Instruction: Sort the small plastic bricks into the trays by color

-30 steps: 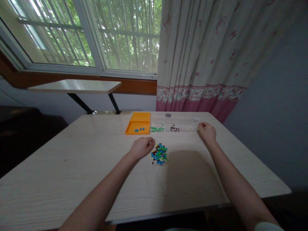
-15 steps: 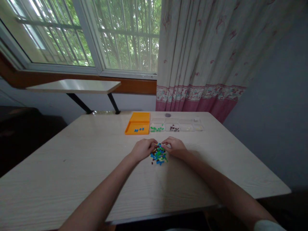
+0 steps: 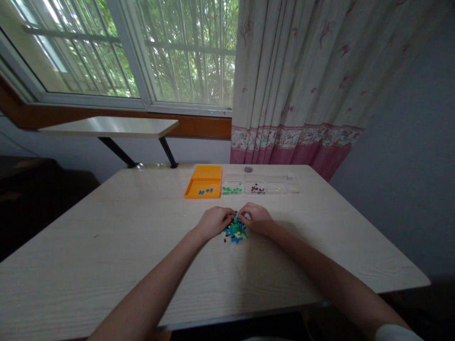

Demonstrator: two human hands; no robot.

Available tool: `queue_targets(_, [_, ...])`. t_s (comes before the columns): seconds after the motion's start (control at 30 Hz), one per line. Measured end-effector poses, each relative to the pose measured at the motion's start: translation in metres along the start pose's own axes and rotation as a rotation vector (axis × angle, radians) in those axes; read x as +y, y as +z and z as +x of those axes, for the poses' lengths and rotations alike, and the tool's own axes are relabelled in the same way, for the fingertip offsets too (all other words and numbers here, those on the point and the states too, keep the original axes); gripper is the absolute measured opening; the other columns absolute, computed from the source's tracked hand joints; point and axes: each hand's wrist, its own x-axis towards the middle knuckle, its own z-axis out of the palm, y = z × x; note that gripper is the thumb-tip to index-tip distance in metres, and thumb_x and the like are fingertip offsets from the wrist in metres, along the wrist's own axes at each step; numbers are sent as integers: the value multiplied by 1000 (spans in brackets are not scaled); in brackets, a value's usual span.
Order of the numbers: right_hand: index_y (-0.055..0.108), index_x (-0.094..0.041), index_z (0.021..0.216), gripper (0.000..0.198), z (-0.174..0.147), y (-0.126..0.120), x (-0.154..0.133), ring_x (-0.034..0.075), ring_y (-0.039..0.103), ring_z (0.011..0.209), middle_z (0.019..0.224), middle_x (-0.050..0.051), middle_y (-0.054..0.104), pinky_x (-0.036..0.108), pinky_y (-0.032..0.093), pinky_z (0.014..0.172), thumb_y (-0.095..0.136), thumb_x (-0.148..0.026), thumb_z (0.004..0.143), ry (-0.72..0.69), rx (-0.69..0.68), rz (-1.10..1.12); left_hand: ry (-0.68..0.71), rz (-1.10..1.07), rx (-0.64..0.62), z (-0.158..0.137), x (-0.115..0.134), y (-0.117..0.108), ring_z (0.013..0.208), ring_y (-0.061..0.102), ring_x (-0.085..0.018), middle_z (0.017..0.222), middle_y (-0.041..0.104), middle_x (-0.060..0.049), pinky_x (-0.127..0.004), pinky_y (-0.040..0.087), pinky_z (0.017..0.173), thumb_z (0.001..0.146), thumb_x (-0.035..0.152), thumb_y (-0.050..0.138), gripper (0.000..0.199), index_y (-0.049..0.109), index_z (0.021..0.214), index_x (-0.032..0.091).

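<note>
A heap of small blue, green, brown and pale yellow pieces, like tiny building bricks (image 3: 236, 231), lies on the table between my hands. My left hand (image 3: 214, 221) rests at the heap's left upper side, its fingers bent together. Opposite it, my right hand (image 3: 258, 218) has its thumb and fingers pinched at the upper right of the heap. The fingertips nearly meet; whatever is between them is too small to make out. Behind the hands is an open orange box (image 3: 190, 190) with several blue pieces in it. Beside that box stands a clear compartment case (image 3: 270, 190) holding green, brown and pale pieces in separate compartments.
The light wooden table (image 3: 149, 246) spans the view, its front edge near my body. A raised white shelf (image 3: 117, 126) on black legs stands at the back left. A grey round object (image 3: 248, 169) sits at the back edge, before the curtain (image 3: 295, 94).
My left hand has shifted slightly right, so the fingertips of both hands are closer together over the top of the heap. The boxes have not moved.
</note>
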Motion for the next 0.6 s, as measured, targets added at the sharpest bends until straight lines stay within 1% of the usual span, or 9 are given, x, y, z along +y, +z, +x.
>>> queue_targets(0.17, [63,-22,81,13,-1,-1,-1,12,56,76,81,1,61,22,41,69,52,-27,76,-12,-11,-5,-6,13,-18,-1,1,-3,74,58,-16,80,66,-2,-22,38,62,78,32,44,25,63,93,25])
queue_targets(0.37, [63,-21,80,12,-1,2,1,12,55,75,80,1,60,22,41,68,53,-27,75,-9,-6,5,20,26,-1,-1,2,-2,72,58,-16,80,66,-3,-22,37,60,81,34,40,26,63,90,24])
queue_targets(0.53, [62,-20,77,10,0,2,3,11,54,73,77,1,59,22,40,68,55,-25,74,-6,9,47,-4,-38,-5,-1,2,0,69,57,-14,78,65,-3,-21,36,60,81,34,40,27,62,89,21])
queue_targets(0.6, [61,-20,77,8,0,2,3,11,53,72,76,1,58,22,40,66,54,-23,74,-11,34,68,-5,-91,14,0,2,1,66,55,-13,76,64,-3,-20,36,58,81,34,40,27,62,89,20])
